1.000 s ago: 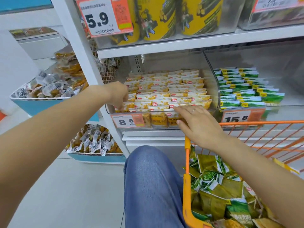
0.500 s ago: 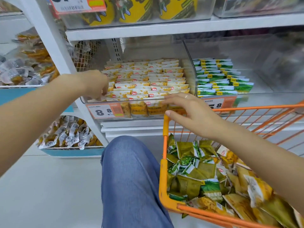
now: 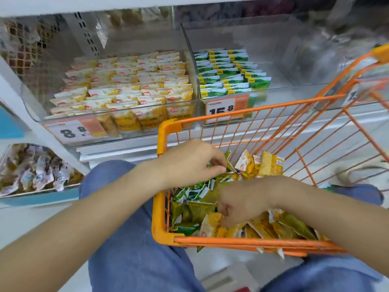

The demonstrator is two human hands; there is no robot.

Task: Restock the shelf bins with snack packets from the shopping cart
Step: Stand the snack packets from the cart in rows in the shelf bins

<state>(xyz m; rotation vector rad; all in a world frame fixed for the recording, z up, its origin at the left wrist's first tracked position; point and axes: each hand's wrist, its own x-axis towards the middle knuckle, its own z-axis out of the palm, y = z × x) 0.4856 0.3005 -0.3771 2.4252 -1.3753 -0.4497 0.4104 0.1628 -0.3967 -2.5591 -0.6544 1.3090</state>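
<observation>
Yellow bin (image 3: 117, 114) looks nearly full, green bin (image 3: 227, 95) half-stocked — our left hand (image 3: 190, 163) and right hand (image 3: 242, 202) each pinch packets (image 3: 193, 209) in the heaped cart (image 3: 166, 234).

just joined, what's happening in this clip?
A person is restocking shelf bins from an orange cart. Both hands are down in the cart's loose pile of packets: the left hand pinches at a green packet, the right hand digs among yellow packets. The yellow-packet bin looks nearly full; the green-packet bin has free space on its right.
</observation>
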